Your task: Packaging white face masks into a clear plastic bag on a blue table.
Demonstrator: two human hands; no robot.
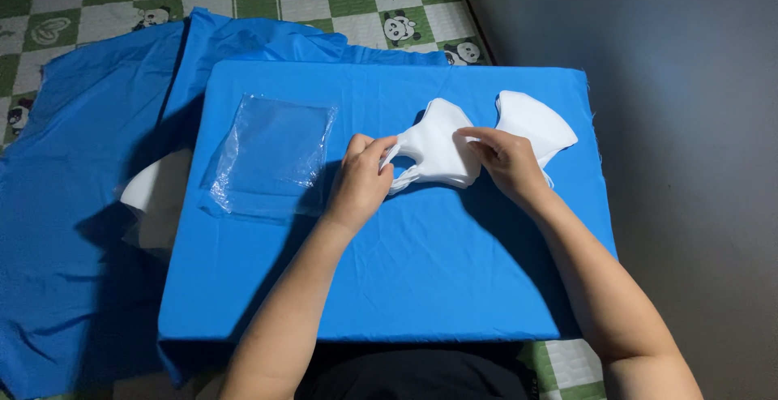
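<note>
We pinch a white face mask point(433, 153) between our left hand point(361, 181) and right hand point(506, 161), above a blue-covered board point(389, 286), beside a clear plastic bag point(271, 157).

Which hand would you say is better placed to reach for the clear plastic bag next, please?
Probably the left hand: it grips the white masks at the end nearest the clear plastic bag, while the right hand sits on the far side.

Two white masks point(438, 153) point(535, 124) — one clear plastic bag point(271, 157) — two hands point(361, 181) point(506, 161).
</note>
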